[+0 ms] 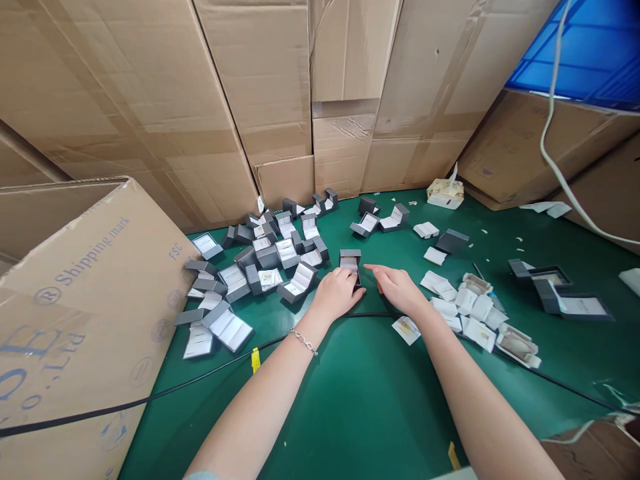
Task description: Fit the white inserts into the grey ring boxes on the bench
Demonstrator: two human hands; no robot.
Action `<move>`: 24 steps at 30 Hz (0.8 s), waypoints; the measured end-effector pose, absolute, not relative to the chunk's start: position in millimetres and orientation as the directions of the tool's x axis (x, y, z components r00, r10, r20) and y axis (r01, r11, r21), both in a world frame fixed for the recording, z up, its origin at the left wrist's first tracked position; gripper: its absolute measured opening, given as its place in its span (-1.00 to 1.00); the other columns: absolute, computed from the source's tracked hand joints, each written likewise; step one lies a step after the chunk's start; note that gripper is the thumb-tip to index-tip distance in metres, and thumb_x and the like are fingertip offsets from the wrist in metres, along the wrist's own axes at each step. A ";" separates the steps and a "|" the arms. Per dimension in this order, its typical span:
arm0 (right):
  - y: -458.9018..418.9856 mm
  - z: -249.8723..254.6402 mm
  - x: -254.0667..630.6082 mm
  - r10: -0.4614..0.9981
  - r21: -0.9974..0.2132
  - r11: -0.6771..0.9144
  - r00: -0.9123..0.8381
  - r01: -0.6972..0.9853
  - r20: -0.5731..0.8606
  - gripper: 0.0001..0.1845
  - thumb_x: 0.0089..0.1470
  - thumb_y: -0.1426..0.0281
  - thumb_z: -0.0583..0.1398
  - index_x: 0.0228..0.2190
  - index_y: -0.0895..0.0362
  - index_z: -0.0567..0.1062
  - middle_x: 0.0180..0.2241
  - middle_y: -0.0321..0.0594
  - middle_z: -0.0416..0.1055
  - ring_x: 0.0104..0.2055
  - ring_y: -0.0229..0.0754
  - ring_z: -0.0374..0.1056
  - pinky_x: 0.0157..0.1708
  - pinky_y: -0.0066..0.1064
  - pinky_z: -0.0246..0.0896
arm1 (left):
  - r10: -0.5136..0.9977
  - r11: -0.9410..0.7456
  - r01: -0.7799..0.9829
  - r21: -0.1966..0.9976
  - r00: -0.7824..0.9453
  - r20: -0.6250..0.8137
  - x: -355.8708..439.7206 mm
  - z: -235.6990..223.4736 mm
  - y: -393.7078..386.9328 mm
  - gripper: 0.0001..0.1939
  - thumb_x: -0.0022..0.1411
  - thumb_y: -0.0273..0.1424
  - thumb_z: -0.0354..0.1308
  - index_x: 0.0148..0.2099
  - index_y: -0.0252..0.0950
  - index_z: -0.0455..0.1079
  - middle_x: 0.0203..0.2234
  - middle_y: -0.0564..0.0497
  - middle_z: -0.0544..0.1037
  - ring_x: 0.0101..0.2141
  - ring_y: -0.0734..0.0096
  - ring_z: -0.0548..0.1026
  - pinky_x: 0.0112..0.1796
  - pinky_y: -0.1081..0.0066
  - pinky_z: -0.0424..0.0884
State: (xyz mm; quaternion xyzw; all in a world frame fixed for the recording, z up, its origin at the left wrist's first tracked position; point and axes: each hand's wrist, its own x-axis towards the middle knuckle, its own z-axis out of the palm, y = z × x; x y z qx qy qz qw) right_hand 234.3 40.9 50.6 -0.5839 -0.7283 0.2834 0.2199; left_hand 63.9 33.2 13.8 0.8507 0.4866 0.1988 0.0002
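Observation:
A small dark grey jewellery box (350,256) with a white lining stands with its lid up on the green table. My left hand (339,292) is closed on its near part, the fingers reaching into the box and the thumb along its near right side; they cover part of its inside. Just right of the box, a small gap away, is my right hand (397,288). Its index finger stretches toward the box, the other fingers are bent, and nothing shows in it. A small white card with a gold-coloured piece (407,330) lies below the right wrist.
Many open grey boxes (287,253) crowd the left; a few more (395,218) stand behind and at right. White inserts (470,307) lie right of my right arm. A black cable (210,369) crosses the table (345,413). Cardboard cartons (165,100) wall the back and left.

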 end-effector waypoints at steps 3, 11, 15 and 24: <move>41.3 46.7 232.5 0.979 -0.642 0.163 -0.204 0.749 0.011 -0.51 0.12 0.26 -0.12 -0.07 0.08 0.46 -0.51 -0.26 0.45 -0.46 -0.21 0.32 -0.39 -0.40 0.19 | 0.844 -0.503 0.842 0.197 0.429 0.323 65.1 16.5 32.0 -0.68 0.24 -0.23 -0.04 -0.22 -0.35 0.41 -0.31 -0.09 0.47 -0.23 0.27 0.43 -0.20 0.32 0.40; 33.5 43.0 214.1 0.938 -0.419 0.323 -0.347 0.849 0.019 -0.48 0.04 0.48 -0.08 0.00 -0.03 0.40 -0.25 -0.28 0.51 -0.35 -0.23 0.38 -0.41 -0.49 0.18 | 0.877 -0.456 0.881 0.126 0.420 0.234 79.7 23.7 24.7 -0.74 0.20 -0.46 -0.06 -0.23 -0.48 0.42 -0.37 -0.17 0.50 -0.29 0.23 0.47 -0.20 0.28 0.40; 35.1 38.8 212.8 0.920 -0.356 0.373 -0.390 0.857 0.025 -0.46 0.08 0.50 -0.10 0.06 -0.05 0.33 -0.16 -0.24 0.47 -0.23 -0.23 0.37 -0.33 -0.50 0.19 | 0.892 -0.421 0.897 0.137 0.382 0.241 88.2 23.6 20.4 -0.68 0.18 -0.48 -0.06 -0.12 -0.60 0.38 -0.30 -0.30 0.51 -0.22 0.15 0.48 -0.12 0.22 0.37; 36.1 40.4 214.5 0.924 -0.252 0.365 -0.382 0.896 -0.020 -0.37 0.05 0.59 -0.13 0.13 -0.03 0.23 -0.28 -0.19 0.42 -0.35 -0.27 0.31 -0.48 -0.55 0.05 | 0.807 -0.577 0.788 0.216 0.509 0.300 71.0 24.4 25.0 -0.62 0.13 -0.33 0.03 -0.08 -0.51 0.35 -0.22 -0.22 0.51 -0.10 0.19 0.43 0.10 0.23 0.19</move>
